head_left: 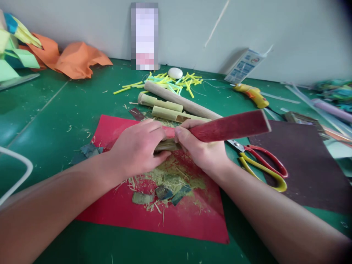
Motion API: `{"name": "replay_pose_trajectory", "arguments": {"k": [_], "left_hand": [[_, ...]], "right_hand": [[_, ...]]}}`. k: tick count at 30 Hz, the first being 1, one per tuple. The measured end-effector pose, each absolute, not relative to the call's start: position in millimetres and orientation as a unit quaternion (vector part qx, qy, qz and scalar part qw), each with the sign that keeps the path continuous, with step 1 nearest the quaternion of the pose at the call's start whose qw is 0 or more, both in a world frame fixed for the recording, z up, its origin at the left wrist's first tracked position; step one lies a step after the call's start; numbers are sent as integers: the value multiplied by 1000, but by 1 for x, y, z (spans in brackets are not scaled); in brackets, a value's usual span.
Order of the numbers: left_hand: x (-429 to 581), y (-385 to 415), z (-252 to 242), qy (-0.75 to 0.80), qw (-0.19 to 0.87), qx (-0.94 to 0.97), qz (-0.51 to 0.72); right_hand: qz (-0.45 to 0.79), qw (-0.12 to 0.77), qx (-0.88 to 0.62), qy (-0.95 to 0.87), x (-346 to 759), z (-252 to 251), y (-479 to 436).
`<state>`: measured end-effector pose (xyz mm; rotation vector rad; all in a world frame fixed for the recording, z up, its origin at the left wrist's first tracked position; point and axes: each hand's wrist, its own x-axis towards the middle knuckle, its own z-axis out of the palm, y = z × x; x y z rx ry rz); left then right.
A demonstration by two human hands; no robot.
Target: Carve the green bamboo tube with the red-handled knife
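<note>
My left hand [139, 146] is closed around a bamboo piece [166, 146], mostly hidden by the fingers. A flat red stick [232, 125] is gripped in my right hand [205, 148], thumb on top. Its wide end points to the upper right, and its other end lies along the bamboo, close to the left fingers. Both hands are over a red sheet [110, 205] strewn with pale bamboo dust and shavings [165, 174]. Dark sandpaper scraps [181, 194] lie on it. Beyond the hands are two notched bamboo tubes [162, 102] [170, 114].
A long wooden rod [178, 98] lies behind the bamboo. Red-and-yellow scissors [264, 165] rest by my right forearm, partly over a dark brown sheet [308, 168]. Farther back are a yellow glue gun [251, 94], yellow-green sticks [191, 82], a white egg-shaped object [175, 73] and orange paper [79, 60].
</note>
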<state>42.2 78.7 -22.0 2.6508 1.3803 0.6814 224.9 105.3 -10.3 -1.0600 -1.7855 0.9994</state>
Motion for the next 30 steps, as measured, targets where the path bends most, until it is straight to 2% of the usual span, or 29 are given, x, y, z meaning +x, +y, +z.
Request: {"name": "replay_pose_trajectory", "arguments": {"k": [30], "left_hand": [[40, 78, -21, 444, 63, 866, 223]], "right_hand": [[352, 405, -403, -741, 231, -11, 110]]}}
